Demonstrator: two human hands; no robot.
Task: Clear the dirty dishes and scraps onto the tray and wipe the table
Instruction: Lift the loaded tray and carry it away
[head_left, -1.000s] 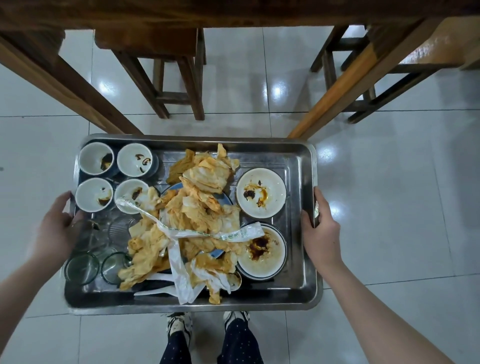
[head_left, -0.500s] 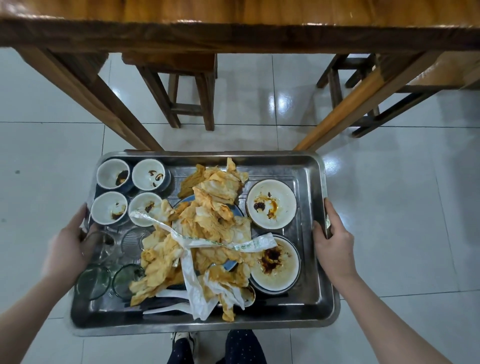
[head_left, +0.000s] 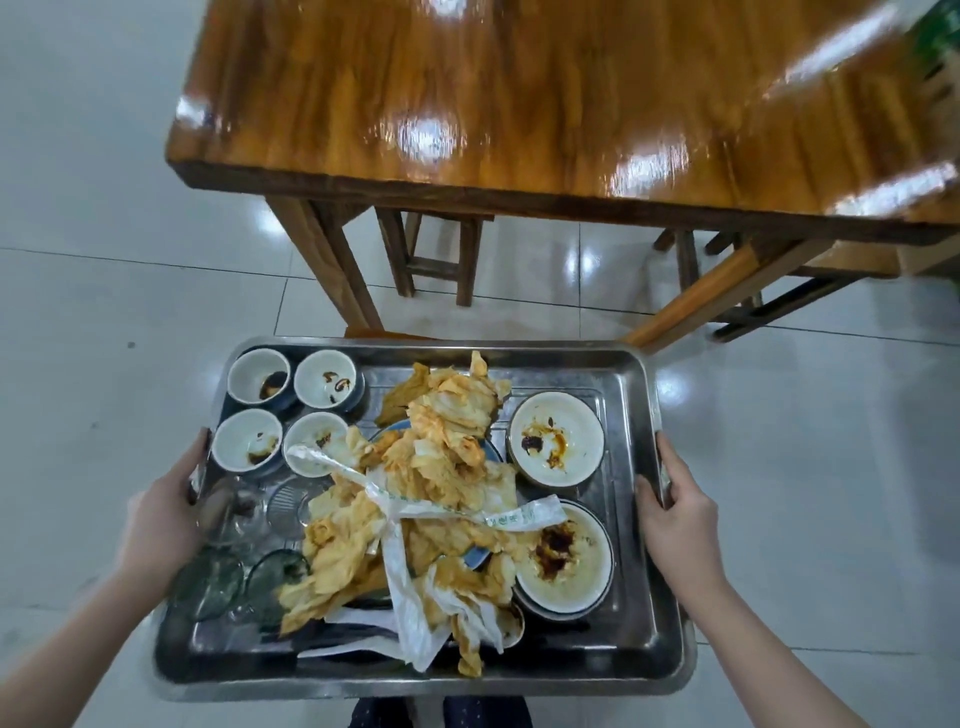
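The only print I can find is a short run of green characters on the white wrapper strip (head_left: 511, 518), which lies across the pile of stained napkins (head_left: 452, 426) on the tray (head_left: 641, 613). The marks sit near the strip's right end, just beside the rim of a sauce-smeared bowl (head_left: 582, 571). On my feed they are too small and blurred to read, so I cannot make out any word, brand or number.

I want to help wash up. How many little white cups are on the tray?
4, grouped in the far left corner of the tray: back-left cup, back-right cup, front-left cup, front-right cup, partly under the napkins. More may hide beneath them.
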